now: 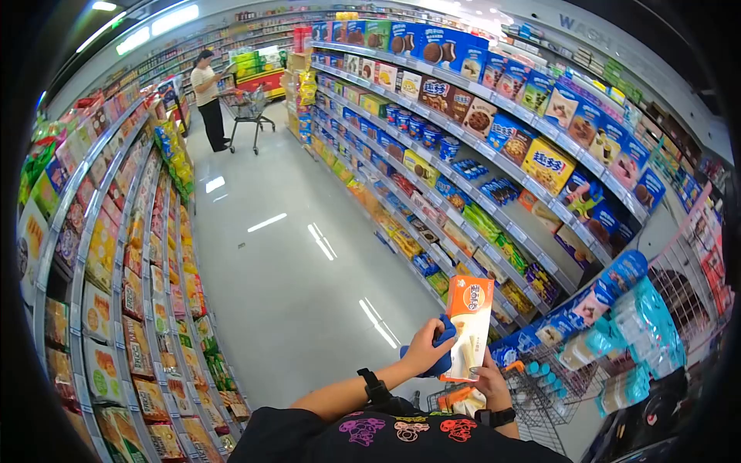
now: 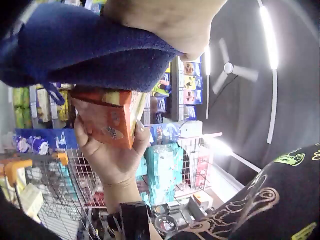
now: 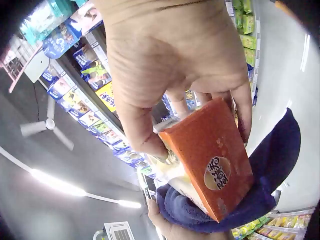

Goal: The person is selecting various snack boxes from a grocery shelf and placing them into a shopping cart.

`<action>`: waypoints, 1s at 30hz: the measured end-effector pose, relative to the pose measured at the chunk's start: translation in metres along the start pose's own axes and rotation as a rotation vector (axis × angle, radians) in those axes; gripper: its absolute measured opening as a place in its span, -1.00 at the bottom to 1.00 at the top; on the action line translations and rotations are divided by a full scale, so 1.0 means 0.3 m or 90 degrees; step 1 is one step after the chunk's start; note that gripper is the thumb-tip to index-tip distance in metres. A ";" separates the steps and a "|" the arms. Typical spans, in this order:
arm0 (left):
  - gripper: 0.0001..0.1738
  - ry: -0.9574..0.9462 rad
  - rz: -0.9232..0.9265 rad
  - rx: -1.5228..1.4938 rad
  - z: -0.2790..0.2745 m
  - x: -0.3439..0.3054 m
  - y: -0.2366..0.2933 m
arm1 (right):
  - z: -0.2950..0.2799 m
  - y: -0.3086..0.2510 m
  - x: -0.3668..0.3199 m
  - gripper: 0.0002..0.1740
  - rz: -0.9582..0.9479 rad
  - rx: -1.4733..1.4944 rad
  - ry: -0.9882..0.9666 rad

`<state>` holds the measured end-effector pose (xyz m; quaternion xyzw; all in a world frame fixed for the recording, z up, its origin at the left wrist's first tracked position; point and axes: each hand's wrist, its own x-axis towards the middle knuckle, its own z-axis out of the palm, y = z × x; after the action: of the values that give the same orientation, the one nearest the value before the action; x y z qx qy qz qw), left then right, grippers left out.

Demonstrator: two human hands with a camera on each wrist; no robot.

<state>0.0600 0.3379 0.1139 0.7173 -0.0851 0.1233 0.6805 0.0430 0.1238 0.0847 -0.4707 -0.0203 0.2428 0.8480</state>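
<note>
An orange and white snack box [image 1: 469, 328], with a cream-coloured stick-shaped snack pictured on its front, stands tilted before my body. My right hand [image 1: 492, 383] grips it near the bottom, thumb on one side and fingers on the other, as the right wrist view shows with the hand [image 3: 175, 60] across the box [image 3: 212, 162]. My left hand [image 1: 424, 351] holds a bunched dark blue cloth [image 1: 445, 332] at the box's left edge. In the left wrist view the cloth [image 2: 95, 50] covers the upper end of the box [image 2: 102, 122].
A wire shopping cart [image 1: 540, 401] with orange handle parts is close on my right, beside turquoise packs [image 1: 652, 328]. Shelves of biscuits [image 1: 478, 112] line the right, packaged snacks [image 1: 100, 309] the left. A person [image 1: 207, 89] stands up the aisle by another cart [image 1: 251, 108].
</note>
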 end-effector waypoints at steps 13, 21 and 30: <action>-0.82 0.005 0.185 -0.016 -0.243 0.200 0.103 | 0.134 -0.078 0.326 -0.03 0.030 -0.115 -0.080; -0.86 0.200 0.297 -0.051 -0.475 0.413 0.146 | 0.292 0.083 0.414 0.03 0.033 -0.085 -0.093; -0.85 0.057 0.164 -0.021 -0.639 0.393 0.082 | 0.507 0.124 0.645 -0.24 -0.094 0.010 -0.040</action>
<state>0.1537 0.5331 0.1803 0.6827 -0.1485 0.2402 0.6739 0.1588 0.3433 0.1015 -0.4530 -0.0798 0.1945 0.8664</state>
